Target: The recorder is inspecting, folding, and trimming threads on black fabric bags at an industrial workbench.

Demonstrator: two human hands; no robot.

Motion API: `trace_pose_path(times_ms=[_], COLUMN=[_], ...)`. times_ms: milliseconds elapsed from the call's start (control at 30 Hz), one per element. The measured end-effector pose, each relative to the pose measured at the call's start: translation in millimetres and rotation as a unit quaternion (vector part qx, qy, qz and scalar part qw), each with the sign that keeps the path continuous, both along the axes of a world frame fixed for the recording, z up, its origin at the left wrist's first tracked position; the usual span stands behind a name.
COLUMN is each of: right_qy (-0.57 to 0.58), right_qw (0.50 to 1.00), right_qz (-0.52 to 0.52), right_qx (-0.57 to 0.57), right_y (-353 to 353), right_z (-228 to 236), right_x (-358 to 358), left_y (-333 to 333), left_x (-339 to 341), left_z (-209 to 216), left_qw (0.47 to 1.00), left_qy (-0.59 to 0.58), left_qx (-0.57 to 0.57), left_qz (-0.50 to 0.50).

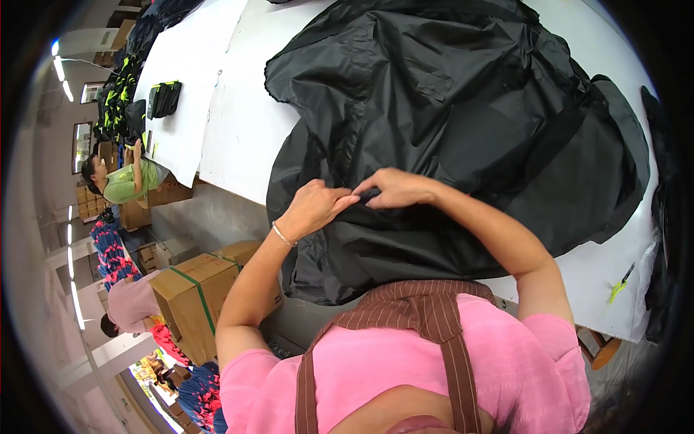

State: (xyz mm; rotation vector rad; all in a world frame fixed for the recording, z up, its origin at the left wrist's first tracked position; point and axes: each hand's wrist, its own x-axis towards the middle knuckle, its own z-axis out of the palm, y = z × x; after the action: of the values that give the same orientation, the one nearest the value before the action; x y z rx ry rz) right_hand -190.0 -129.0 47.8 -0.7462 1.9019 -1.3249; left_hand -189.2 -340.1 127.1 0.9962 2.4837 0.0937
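A large black jacket of thin, shiny fabric lies spread over the white table and hangs over its near edge. My left hand is closed, its fingers pinching at the near part of the garment. Just right of it, my right hand is closed too, its fingertips meeting those of the left. A small dark bit of the jacket shows between the two hands. What exactly the fingertips grip is partly hidden.
The white table reaches far left, with a folded dark garment on it. Yellow-green snips lie at the right. Cardboard boxes stand at the lower left. A person in green works by the left table; another person is behind the boxes.
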Motion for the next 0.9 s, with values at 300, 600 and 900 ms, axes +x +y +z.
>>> trace_pose_path(times_ms=[300,600,900], right_qy=[-0.117,-0.123,-0.239], right_qw=[0.952,0.843,0.778], right_qz=[-0.262,-0.524,-0.566], right_qx=[-0.107,-0.007,-0.131], right_y=[79.5,213.3,205.3], right_z=[-22.3,-56.6,-56.7], right_x=[-54.9,54.9,63.7], left_y=[-8.3,166.4,285.6], left_x=[-16.5,-87.4,-83.6], left_z=[12.9,-28.2,-147.3], left_qw=[0.988,0.942,0.978], left_qy=[0.011,-0.138,0.04], left_qx=[-0.134,0.306,0.203], left_qz=[0.069,-0.002,0.022])
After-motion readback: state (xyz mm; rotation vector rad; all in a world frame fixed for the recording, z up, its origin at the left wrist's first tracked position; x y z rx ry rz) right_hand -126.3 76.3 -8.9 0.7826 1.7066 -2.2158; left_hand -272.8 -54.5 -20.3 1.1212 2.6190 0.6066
